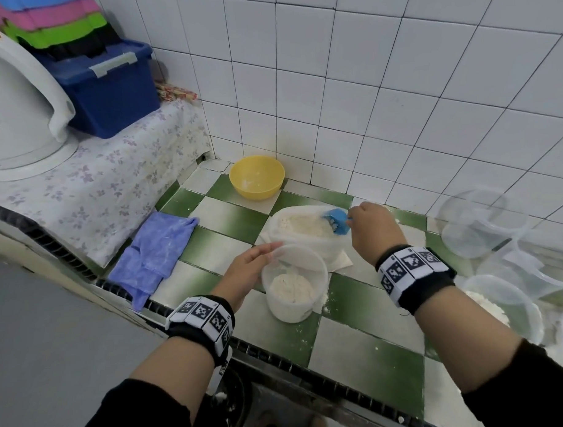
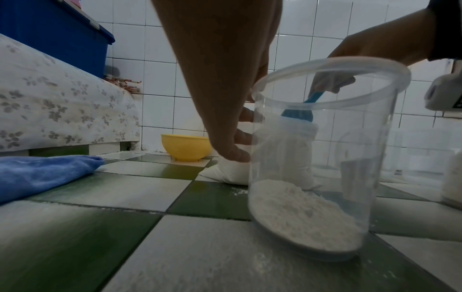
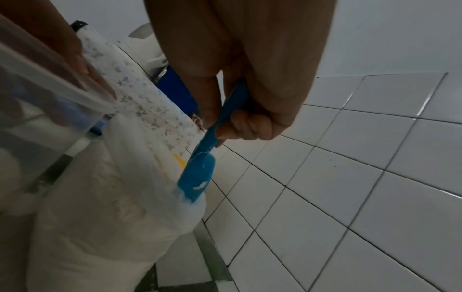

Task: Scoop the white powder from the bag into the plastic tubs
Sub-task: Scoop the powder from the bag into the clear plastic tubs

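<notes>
left hand (image 1: 244, 272) steadies clear plastic tub (image 1: 295, 284) at frame centre; right hand (image 1: 373, 226) grips blue plastic scoop (image 1: 337, 222) in white powder bag (image 1: 306, 236).

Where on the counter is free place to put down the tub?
Bare tiles lie between the blue cloth, the yellow bowl and the bag, and on the near edge below the tub. The right side is crowded with empty tubs.

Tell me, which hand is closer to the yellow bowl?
Left, though only slightly. The left hand steadies the tub, in front of the yellow bowl. The right hand holds the blue scoop, off to the bowl's right.
</notes>
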`<state>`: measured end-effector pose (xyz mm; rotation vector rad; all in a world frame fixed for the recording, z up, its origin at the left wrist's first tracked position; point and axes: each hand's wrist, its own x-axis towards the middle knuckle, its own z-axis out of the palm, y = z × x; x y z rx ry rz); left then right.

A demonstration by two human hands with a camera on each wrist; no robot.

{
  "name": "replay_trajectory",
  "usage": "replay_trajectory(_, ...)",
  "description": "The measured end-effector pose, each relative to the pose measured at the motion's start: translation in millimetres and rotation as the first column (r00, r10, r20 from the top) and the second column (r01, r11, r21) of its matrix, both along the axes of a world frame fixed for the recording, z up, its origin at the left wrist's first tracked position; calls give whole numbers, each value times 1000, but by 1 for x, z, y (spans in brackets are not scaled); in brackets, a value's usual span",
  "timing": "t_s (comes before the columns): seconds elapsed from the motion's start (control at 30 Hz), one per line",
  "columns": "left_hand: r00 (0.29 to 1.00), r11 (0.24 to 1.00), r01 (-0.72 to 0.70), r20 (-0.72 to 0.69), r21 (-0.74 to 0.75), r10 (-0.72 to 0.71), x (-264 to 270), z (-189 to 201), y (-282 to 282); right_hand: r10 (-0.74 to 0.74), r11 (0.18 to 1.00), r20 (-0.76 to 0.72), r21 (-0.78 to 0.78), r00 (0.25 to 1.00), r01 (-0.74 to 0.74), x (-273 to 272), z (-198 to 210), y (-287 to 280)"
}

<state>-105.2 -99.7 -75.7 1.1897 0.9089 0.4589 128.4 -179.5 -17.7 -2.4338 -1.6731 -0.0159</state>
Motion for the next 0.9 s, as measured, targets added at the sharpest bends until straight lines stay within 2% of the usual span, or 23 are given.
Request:
replay_trajectory(0.13, 1000, 1000, -8, -1, -9, 8, 2, 3, 1, 30, 988, -78, -146, 996, -42, 0, -17, 14)
replay_trajectory(0.2, 1000, 1000, -8, -4, -12, 8, 1, 2, 1, 9, 986, -93, -165, 996, -24, -5, -19, 16)
replay_trajectory(0.33, 1000, 1000, 4, 9, -26, -4, 0, 0, 0, -136, 982, -211, -157, 968, 104, -13, -17, 21)
replay_trajectory(0.5, 1000, 1000, 4, 2, -20, -4, 0, 1, 2, -308, 951, -443, -159, 842, 264, -9, -22, 23)
replay_trajectory(0.63, 1000, 999, 9, 1, -30, -9, -1, 1, 1, -372, 928, -508, -202, 777, 312, -6, -22, 20)
replay_trajectory(0.77, 1000, 999, 13, 0, -32, -13, 0, 2, 0, -425, 894, -643, -189, 637, 405, -2, -26, 18)
replay_trajectory(0.9, 1000, 999, 5, 5, -46, -5, -1, 2, -1, -443, 875, -708, -208, 550, 436, 3, -26, 16)
